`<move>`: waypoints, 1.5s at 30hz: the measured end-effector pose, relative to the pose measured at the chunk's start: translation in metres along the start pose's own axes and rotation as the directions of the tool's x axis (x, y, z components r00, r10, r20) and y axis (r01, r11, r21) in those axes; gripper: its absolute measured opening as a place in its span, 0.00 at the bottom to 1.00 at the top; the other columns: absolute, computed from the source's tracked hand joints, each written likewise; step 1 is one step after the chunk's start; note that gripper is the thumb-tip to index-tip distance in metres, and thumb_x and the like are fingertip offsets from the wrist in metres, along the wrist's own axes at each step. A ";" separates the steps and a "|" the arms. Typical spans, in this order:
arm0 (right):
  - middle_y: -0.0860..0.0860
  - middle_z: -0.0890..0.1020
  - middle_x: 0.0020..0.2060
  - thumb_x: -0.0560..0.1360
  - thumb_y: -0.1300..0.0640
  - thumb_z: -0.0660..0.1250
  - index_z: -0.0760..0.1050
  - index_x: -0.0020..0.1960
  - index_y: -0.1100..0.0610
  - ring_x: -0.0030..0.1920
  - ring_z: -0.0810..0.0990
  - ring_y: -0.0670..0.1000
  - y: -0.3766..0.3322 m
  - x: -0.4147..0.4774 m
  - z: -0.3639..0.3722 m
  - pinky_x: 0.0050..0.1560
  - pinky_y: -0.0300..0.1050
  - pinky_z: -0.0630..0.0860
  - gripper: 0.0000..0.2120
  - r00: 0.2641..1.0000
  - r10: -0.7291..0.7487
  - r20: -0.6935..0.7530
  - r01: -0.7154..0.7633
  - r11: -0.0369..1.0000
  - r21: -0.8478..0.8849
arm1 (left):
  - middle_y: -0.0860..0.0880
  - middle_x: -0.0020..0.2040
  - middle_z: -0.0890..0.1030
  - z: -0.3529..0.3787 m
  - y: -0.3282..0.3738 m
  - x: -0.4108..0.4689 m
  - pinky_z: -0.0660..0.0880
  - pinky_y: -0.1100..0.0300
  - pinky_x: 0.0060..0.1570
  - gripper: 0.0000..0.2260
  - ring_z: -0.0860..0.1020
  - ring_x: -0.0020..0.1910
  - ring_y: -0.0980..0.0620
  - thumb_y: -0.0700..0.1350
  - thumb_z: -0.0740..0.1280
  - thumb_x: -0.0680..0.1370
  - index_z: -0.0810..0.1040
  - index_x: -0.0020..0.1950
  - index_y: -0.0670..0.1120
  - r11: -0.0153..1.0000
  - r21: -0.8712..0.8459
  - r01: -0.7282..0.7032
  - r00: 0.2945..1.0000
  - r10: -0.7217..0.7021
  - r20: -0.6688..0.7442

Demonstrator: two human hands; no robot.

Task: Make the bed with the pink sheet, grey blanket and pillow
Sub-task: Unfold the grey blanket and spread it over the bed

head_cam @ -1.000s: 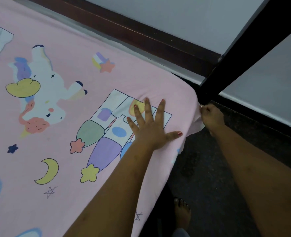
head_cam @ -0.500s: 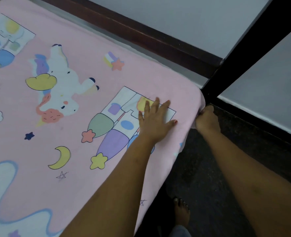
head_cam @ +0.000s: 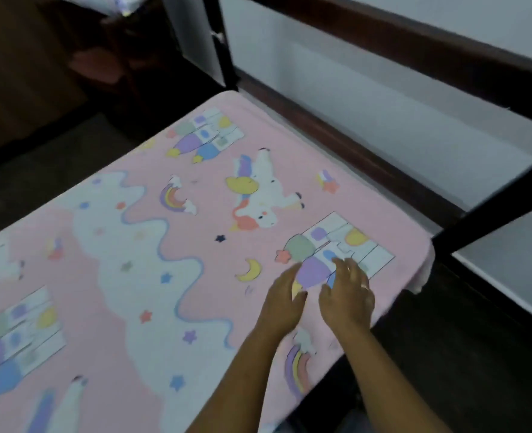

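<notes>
The pink sheet (head_cam: 214, 276) lay flat over the bed, its right corner draped beside the dark bedpost (head_cam: 489, 210). Both hands rested palm-down on it, side by side (motion blurred them): left hand (head_cam: 285, 300) with fingers together, right hand (head_cam: 347, 296) with fingers slightly spread

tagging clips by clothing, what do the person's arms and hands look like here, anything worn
The left hand and right hand are bare, with no gloves. Both arms are uncovered down to the frame edge: no sleeves, watch or bracelet in view. The picture is blurred, so nails and any ring cannot be made out.
</notes>
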State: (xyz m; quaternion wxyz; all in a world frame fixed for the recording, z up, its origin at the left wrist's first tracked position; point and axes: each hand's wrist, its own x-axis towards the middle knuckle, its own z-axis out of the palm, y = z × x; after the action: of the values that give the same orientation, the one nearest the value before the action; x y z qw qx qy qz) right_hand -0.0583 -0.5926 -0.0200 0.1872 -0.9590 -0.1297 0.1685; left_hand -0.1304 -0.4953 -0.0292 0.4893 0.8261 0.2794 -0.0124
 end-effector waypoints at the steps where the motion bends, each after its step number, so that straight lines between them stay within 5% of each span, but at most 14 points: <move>1: 0.51 0.56 0.76 0.79 0.55 0.61 0.57 0.74 0.50 0.76 0.53 0.53 -0.018 -0.011 0.000 0.71 0.54 0.58 0.26 0.999 -0.017 0.029 0.018 0.999 -0.028 | 0.52 0.73 0.64 -0.017 -0.002 -0.009 0.56 0.66 0.68 0.25 0.62 0.73 0.51 0.39 0.62 0.79 0.60 0.75 0.46 0.999 0.049 0.008 1.000 -0.006 -0.026; 4: 0.48 0.48 0.77 0.80 0.53 0.58 0.51 0.76 0.48 0.77 0.45 0.52 -0.068 -0.036 -0.007 0.73 0.58 0.47 0.28 0.992 -0.113 0.058 0.118 0.988 -0.097 | 0.47 0.77 0.58 -0.068 -0.006 -0.024 0.54 0.52 0.73 0.28 0.55 0.76 0.46 0.43 0.63 0.78 0.56 0.77 0.48 0.976 0.211 0.056 0.991 -0.029 -0.129; 9: 0.47 0.45 0.78 0.79 0.53 0.58 0.47 0.77 0.46 0.77 0.42 0.52 -0.106 -0.063 -0.028 0.73 0.62 0.45 0.30 0.981 -0.181 0.073 0.192 0.958 -0.213 | 0.48 0.78 0.50 -0.141 0.006 -0.050 0.53 0.47 0.72 0.29 0.48 0.77 0.46 0.47 0.61 0.80 0.51 0.77 0.51 0.918 0.364 0.159 0.958 -0.055 -0.280; 13: 0.47 0.44 0.77 0.80 0.51 0.57 0.45 0.77 0.44 0.77 0.42 0.53 -0.106 -0.091 -0.042 0.72 0.65 0.45 0.31 0.982 -0.175 0.076 0.190 0.930 -0.315 | 0.49 0.78 0.46 -0.163 0.011 -0.078 0.54 0.42 0.72 0.30 0.44 0.77 0.46 0.49 0.60 0.80 0.48 0.78 0.53 0.889 0.411 0.204 0.959 -0.097 -0.267; 21: 0.48 0.43 0.77 0.80 0.52 0.56 0.44 0.77 0.43 0.77 0.41 0.53 -0.094 -0.150 -0.064 0.71 0.65 0.45 0.31 0.982 -0.136 0.135 0.178 0.904 -0.389 | 0.50 0.78 0.41 -0.163 0.001 -0.138 0.50 0.41 0.71 0.31 0.40 0.77 0.47 0.51 0.60 0.80 0.45 0.77 0.55 0.871 0.442 0.215 0.976 -0.171 -0.137; 27: 0.47 0.45 0.77 0.80 0.53 0.55 0.45 0.77 0.42 0.77 0.43 0.53 -0.087 -0.213 -0.059 0.71 0.66 0.45 0.30 0.977 -0.161 0.137 0.199 0.917 -0.345 | 0.50 0.78 0.40 -0.168 -0.007 -0.210 0.49 0.42 0.71 0.31 0.39 0.76 0.47 0.51 0.59 0.80 0.44 0.77 0.55 0.862 0.460 0.214 0.973 -0.149 -0.174; 31: 0.46 0.44 0.77 0.80 0.51 0.55 0.43 0.77 0.42 0.77 0.43 0.52 -0.069 -0.285 -0.043 0.71 0.66 0.46 0.30 0.975 -0.167 0.145 0.205 0.927 -0.313 | 0.51 0.78 0.40 -0.160 -0.015 -0.287 0.49 0.42 0.72 0.30 0.40 0.76 0.47 0.51 0.59 0.80 0.45 0.77 0.55 0.861 0.464 0.208 0.967 -0.109 -0.231; 36: 0.47 0.42 0.77 0.80 0.48 0.56 0.39 0.77 0.41 0.77 0.42 0.53 -0.053 -0.392 -0.027 0.71 0.66 0.48 0.33 0.969 -0.145 0.198 0.199 0.938 -0.284 | 0.50 0.78 0.38 -0.134 -0.031 -0.387 0.47 0.41 0.72 0.31 0.38 0.76 0.47 0.53 0.58 0.80 0.43 0.77 0.56 0.826 0.537 0.173 0.984 -0.121 -0.132; 45: 0.46 0.44 0.77 0.80 0.49 0.55 0.41 0.77 0.41 0.77 0.43 0.53 -0.075 -0.489 -0.062 0.71 0.66 0.48 0.31 0.997 -0.064 0.036 0.070 0.976 -0.204 | 0.50 0.78 0.40 -0.198 -0.037 -0.474 0.48 0.43 0.72 0.32 0.39 0.76 0.46 0.53 0.59 0.80 0.42 0.77 0.55 0.807 0.588 0.060 0.991 0.022 -0.132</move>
State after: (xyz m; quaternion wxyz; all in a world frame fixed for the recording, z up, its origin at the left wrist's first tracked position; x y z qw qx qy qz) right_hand -0.4938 -0.6975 0.1987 0.0909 -0.9657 -0.1815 0.1618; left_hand -0.5978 -0.5333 0.1834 0.1887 0.9333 0.3016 -0.0487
